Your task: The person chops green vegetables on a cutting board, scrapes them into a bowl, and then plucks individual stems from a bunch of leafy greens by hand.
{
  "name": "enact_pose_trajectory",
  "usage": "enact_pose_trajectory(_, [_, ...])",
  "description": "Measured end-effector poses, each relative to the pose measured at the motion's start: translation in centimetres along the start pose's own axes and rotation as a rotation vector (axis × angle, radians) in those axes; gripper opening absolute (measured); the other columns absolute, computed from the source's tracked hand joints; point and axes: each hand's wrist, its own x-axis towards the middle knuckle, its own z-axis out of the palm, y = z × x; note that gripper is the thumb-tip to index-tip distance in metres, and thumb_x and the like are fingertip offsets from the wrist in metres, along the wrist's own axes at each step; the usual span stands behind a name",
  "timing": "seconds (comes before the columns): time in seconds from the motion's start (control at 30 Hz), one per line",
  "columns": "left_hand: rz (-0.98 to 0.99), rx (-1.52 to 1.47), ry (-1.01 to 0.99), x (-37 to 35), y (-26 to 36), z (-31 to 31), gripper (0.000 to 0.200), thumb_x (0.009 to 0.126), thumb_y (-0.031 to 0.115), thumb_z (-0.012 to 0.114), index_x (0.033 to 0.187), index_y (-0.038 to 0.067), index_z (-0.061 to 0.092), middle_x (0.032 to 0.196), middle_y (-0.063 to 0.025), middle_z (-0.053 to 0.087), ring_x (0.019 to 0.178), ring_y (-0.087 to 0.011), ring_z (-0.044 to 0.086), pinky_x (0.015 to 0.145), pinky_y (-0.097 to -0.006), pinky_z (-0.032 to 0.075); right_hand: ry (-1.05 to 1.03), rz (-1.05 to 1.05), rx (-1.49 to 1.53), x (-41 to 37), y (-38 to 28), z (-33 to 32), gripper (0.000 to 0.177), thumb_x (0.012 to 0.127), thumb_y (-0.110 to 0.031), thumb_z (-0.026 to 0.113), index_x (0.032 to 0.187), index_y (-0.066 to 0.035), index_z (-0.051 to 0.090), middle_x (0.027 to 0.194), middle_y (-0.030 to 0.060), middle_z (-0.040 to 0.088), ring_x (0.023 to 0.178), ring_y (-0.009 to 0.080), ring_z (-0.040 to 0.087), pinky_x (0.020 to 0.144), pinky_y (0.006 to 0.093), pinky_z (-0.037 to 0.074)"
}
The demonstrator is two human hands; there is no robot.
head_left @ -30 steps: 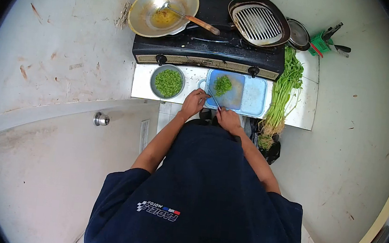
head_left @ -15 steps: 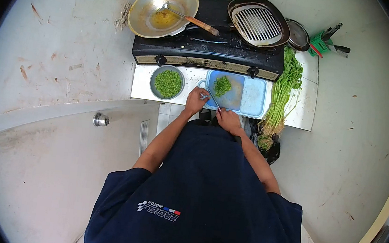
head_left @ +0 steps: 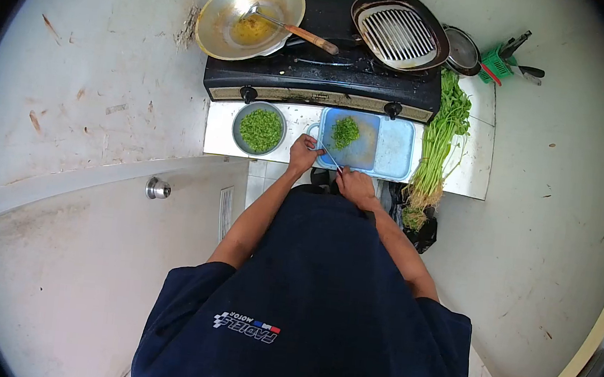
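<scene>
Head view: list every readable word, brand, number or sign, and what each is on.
"FADIEL MOTOR": logo on the dark blue shirt, upside down in this view. The letters are small, so the reading is unsure.
Stove front panel: a small label, too small to read.
Nothing else bears readable text.

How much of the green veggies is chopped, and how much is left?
Done: the metal bowl holds chopped greens. In hand: the right hand holds a knife at the blue cutting board, where a small chopped pile lies; the left hand rests at the board's left edge. Left: a bunch of whole greens beside the board.
</scene>
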Motion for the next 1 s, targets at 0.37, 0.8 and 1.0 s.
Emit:
enact_pose_trajectory(0.37, [-0.004,0.000,-0.024,0.1,0.2,-0.2,0.045,0.065,0.016,0.092,0.096,0.002,0.063,0.086,-0.0064,0.065,0.080,-0.0181,0.063,0.075,-0.0317,0.054,-0.046,0.049,0.005,0.2,0.1,-0.4,0.037,0.100,-0.034,0.052,0.095,0.002,0.062,0.071,0.0231,0.069,0.068,0.0413,0.071,0.065,0.0517,0.057])
enact_pose_trajectory(0.8, [0.034,-0.059,-0.067,0.8,-1.6,0.1,0.046,0.069,0.019,0.093,0.101,0.003,0.064,0.091,-0.0054,0.065,0.082,-0.0147,0.061,0.077,-0.0297,0.052,-0.011,-0.019,0.012,0.2,0.4,0.1,0.038,0.100,-0.034,0.054,0.092,0.002,0.062,0.067,0.0245,0.067,0.064,0.0433,0.068,0.062,0.0528,0.055])
enact_pose_trajectory(1.0, [0.034,-0.101,-0.094,0.7,-1.4,-0.3,0.045,0.067,0.020,0.093,0.096,0.004,0.063,0.085,-0.0054,0.066,0.080,-0.0160,0.063,0.076,-0.0303,0.053,-0.007,-0.043,0.022,0.5,0.7,0.6,0.036,0.099,-0.032,0.055,0.091,0.003,0.061,0.068,0.0237,0.068,0.064,0.0416,0.069,0.062,0.0512,0.056])
